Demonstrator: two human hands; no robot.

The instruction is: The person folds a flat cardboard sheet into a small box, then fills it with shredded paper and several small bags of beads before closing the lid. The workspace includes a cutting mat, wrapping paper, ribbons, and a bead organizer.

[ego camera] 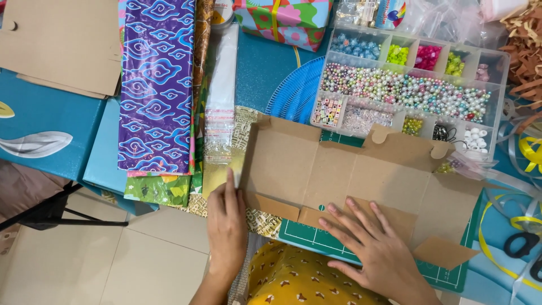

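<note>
A flat, unfolded brown cardboard box lies on a green cutting mat at the table's front edge. My left hand rests at the cardboard's left flap, its index finger pointing up along the flap's edge. My right hand lies palm down with fingers spread on the cardboard's lower middle flap. Neither hand grips anything. A gold patterned sheet shows under the left flap.
A clear compartment box of coloured beads stands behind the cardboard. Purple cloud-patterned wrapping paper and other rolls lie at left, with brown cardboard sheets beyond. A wrapped gift is at the back. Yellow ribbon and black scissors lie at right.
</note>
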